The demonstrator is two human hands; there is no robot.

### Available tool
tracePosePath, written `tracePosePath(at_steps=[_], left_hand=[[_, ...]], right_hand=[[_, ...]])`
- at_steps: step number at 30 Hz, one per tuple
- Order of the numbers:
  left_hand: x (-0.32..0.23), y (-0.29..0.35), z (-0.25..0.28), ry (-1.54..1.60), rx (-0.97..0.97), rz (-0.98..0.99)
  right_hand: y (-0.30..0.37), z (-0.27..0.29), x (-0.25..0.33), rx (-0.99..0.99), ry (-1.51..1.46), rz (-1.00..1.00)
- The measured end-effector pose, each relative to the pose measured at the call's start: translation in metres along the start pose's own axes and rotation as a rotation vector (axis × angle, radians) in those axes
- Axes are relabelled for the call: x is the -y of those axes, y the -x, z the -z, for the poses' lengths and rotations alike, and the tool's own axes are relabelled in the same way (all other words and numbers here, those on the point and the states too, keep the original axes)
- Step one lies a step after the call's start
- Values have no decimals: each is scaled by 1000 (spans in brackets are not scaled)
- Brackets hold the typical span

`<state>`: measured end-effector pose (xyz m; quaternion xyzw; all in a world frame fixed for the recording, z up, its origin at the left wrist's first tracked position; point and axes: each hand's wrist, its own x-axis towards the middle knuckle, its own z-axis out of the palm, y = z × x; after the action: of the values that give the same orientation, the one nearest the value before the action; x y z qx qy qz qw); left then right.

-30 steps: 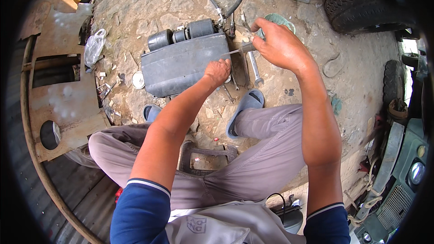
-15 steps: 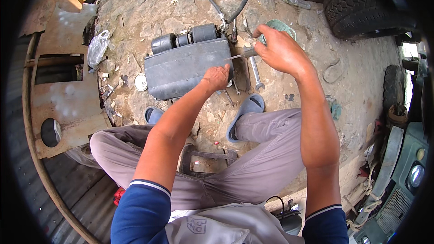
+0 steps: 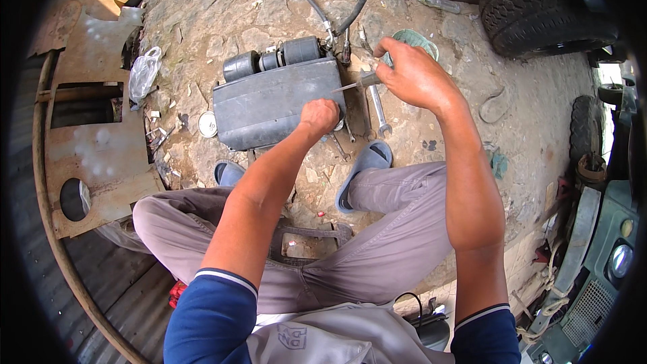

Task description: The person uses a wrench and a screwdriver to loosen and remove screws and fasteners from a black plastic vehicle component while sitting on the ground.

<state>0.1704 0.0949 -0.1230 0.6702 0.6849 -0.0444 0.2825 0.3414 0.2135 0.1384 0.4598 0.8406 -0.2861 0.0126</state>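
Observation:
A dark grey, box-shaped plastic housing (image 3: 273, 104) with black cylindrical parts (image 3: 301, 51) along its far side lies on the ground in front of me. My left hand (image 3: 320, 115) rests on its near right part with the fingers curled under; what they grip, if anything, is hidden. In my right hand (image 3: 419, 75) is a screwdriver (image 3: 368, 79), held by its dark handle. Its thin shaft points left, with the tip over the right end of the housing. A combination wrench (image 3: 379, 111) lies on the ground just right of the housing.
Beyond the right hand stands a green basket-like container (image 3: 416, 40). Black hoses (image 3: 360, 3) run off from the housing's far right corner. A large tire (image 3: 539, 17) is at far right, a cut rusty metal panel (image 3: 94, 141) at left. My sandaled feet flank the near side.
My left hand's fingers have curled in more tightly on the housing. The right hand and screwdriver stay almost in place; the whole view has shifted slightly.

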Motion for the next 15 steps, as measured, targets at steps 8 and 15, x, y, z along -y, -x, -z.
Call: tracePosePath(at_steps=[8, 15], left_hand=[[-3, 2, 0, -49, -21, -71], [-16, -3, -6, -177, -21, -21]], right_hand=[[-1, 1, 5, 13, 2, 2], [-2, -1, -1, 5, 12, 6]])
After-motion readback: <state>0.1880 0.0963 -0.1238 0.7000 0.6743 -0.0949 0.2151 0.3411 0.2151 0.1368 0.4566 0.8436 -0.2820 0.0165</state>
